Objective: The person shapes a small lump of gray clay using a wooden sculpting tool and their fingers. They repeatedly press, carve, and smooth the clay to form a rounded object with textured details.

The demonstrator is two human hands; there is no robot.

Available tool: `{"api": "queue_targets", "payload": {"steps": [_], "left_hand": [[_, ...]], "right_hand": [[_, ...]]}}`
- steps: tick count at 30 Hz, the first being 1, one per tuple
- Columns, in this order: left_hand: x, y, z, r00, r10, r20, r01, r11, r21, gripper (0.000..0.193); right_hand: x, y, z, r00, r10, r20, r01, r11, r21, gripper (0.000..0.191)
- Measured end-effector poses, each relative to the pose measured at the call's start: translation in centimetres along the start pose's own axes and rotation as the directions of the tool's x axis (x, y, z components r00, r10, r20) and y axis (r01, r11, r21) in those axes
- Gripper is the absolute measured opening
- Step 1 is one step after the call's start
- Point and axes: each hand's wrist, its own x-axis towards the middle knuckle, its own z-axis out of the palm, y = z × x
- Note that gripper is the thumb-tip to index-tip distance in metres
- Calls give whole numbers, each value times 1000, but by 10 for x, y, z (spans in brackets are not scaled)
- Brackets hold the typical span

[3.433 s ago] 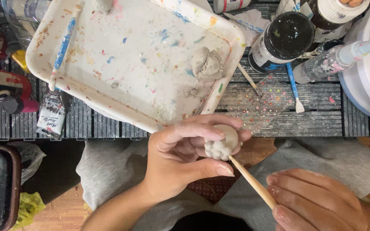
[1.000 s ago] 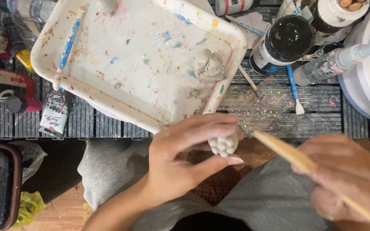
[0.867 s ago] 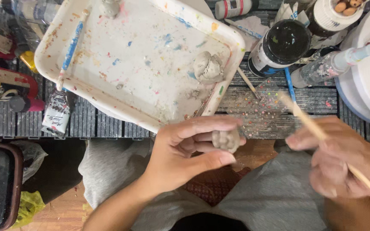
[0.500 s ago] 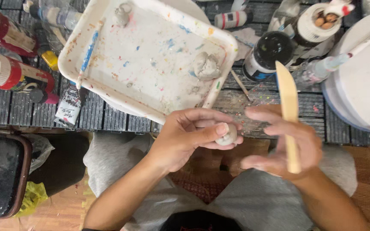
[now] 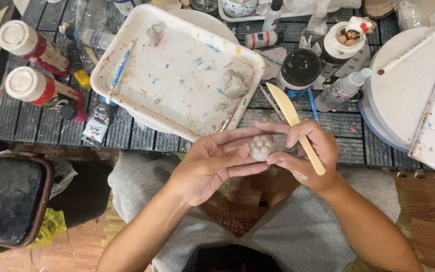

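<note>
Left hand [image 5: 212, 163] and right hand [image 5: 305, 153] both pinch clay piece [image 5: 262, 147], just below white tray [image 5: 127, 55]; right also clamps wooden tool [image 5: 293, 123].

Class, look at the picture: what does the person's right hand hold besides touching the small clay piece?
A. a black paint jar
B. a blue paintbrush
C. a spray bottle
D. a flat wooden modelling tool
D: the right hand holds a flat wooden modelling tool while its fingertips touch the clay piece.
</note>
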Motion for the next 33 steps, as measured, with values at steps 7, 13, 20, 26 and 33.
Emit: {"api": "queue_targets", "payload": {"steps": [7,13,20,26,33], "left_hand": [[-3,-23,1,990,86,-116,-101,986,-129,51],[-2,-36,4,983,164,-85,-179,962,-206,61],[-2,-57,5,974,225,-35,-227,952,-204,80],[-4,-66,0,964,256,76,-225,933,-280,77],[-4,-84,-2,965,260,-17,-247,892,-380,68]], "right_hand": [[1,1,10,1000,-10,29,2,969,246,46],[6,-5,18,984,-178,6,177,977,118,55],[6,-16,21,956,-293,-9,293,953,77,60],[6,-20,22,908,-419,0,415,899,-141,51],[-7,-30,19,754,-649,98,609,637,-473,64]]}}
